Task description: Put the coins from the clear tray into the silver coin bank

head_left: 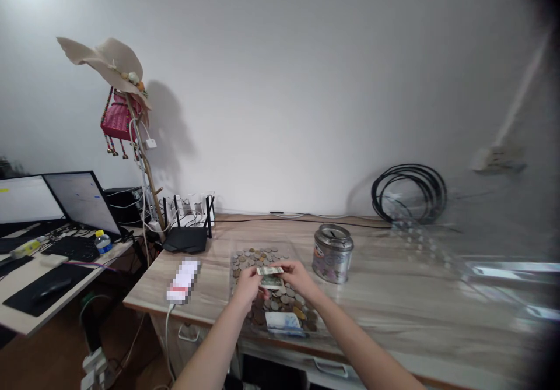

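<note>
Near the desk's (394,308) front edge, over the clear tray (231,262) of coins (256,257), I saw my left hand (247,285) and right hand (298,276) pinching a banknote (270,271) by its ends, seemingly mid-sorting, so any next move called for one hand keeping hold.

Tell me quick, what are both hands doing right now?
Left hand: fingers closed on the left end of the banknote, above the coins.
Right hand: fingers closed on its right end.
</note>
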`<state>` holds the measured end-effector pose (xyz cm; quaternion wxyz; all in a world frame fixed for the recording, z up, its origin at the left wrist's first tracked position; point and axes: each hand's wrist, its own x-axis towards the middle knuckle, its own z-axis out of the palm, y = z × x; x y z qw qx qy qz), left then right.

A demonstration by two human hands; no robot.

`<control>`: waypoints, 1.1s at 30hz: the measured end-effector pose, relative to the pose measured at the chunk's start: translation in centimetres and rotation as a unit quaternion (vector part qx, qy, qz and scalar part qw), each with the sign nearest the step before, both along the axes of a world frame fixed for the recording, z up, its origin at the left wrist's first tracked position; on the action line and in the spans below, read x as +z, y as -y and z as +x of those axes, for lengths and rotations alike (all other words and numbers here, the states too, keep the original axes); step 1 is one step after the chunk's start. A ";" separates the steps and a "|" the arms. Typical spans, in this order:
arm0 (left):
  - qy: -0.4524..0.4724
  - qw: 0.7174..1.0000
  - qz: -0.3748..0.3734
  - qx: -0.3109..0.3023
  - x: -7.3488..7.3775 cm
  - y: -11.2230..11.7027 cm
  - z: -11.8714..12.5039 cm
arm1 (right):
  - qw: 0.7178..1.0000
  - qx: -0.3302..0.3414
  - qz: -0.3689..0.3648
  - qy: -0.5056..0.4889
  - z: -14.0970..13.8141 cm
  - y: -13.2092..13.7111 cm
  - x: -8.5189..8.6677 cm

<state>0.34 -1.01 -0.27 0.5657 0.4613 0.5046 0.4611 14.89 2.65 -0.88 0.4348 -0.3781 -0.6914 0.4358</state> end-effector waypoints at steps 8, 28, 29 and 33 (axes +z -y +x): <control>0.087 0.996 -0.025 -0.002 0.7 -0.2 -1.7 | 0.999 0.004 0.051 0.015 -0.4 1.1 0.5; 0.062 0.997 -0.005 -0.043 0.9 0.2 -1.4 | 0.993 -0.006 0.093 0.069 -0.7 2.4 1.8; 0.058 0.997 0.005 -0.046 0.9 0.3 -1.3 | 0.997 0.002 0.055 0.048 -0.6 2.2 1.9; 0.025 0.997 0.019 -0.076 0.9 0.5 -0.5 | 1.000 0.011 -0.004 0.022 -0.3 1.7 1.7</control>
